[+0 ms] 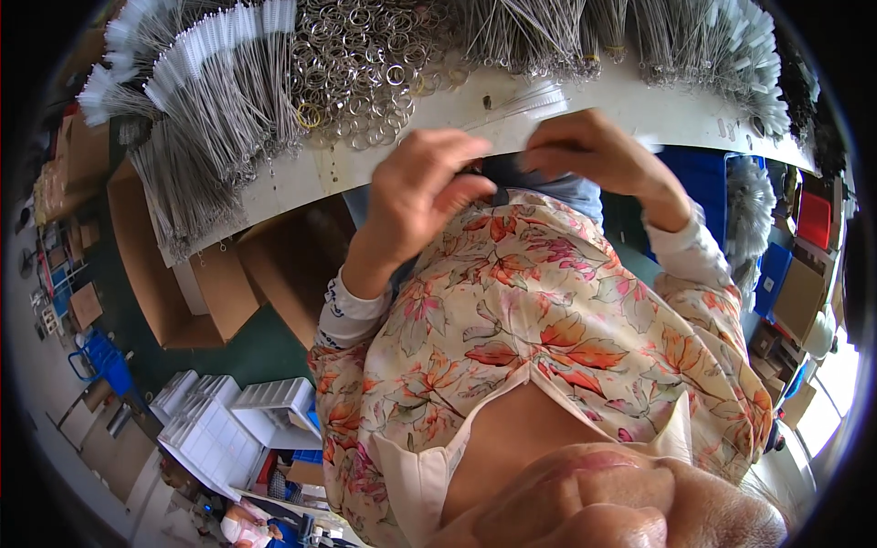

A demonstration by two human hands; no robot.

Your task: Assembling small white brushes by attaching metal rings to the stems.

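Note:
Above my lap, just off the near edge of the white table [292, 187], my two hands are raised and turned toward each other. My left hand [411, 192] is curled, thumb below the bent fingers; a small dark bit shows between them, too blurred to name. To its right my right hand [594, 151] bends down with its fingers drawn together, and a pale blurred bit shows at their tips. Behind the hands, a few thin wire brushes with white bristles [544, 99] lie on the table. Beyond them is a heap of metal split rings [365, 64].
Bundles of wire brushes [215, 91] cover the table's left, and more bundles [676, 46] fill its right. Open cardboard boxes [178, 301] stand below at the left. A blue bin [694, 196] is under the right side. White plastic crates [215, 429] sit at the lower left.

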